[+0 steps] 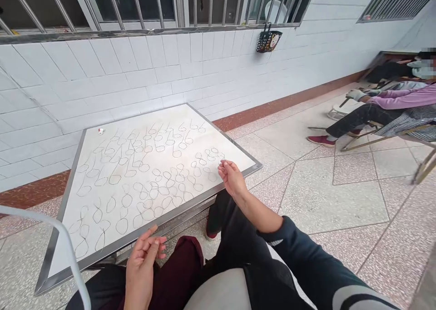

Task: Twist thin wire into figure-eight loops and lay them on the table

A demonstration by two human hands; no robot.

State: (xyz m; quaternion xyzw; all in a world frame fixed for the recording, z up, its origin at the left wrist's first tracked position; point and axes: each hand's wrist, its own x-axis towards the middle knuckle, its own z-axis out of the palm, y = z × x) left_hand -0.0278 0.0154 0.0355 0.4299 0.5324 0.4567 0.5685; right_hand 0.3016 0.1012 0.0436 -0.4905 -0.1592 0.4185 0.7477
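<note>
Rows of thin dark loops (170,183), many shaped like figure eights and others with a straight tail, lie across a white board-topped table (218,142) with a metal edge. They look like thin wire or cord. My right hand (233,178) is over the table's right front corner, thumb and fingertips pinched together at a fine loop (222,156). My left hand (143,260) is just off the table's front edge, near my lap. Its fingers are curled and the thumb presses against them; anything between them is too small to make out.
A white tiled wall (146,78) with barred windows stands behind the table. A small black basket (268,41) hangs from the bars. A pale curved tube (64,237) rises at the left. To the right, a person in a pink sleeve (402,96) sits on a chair.
</note>
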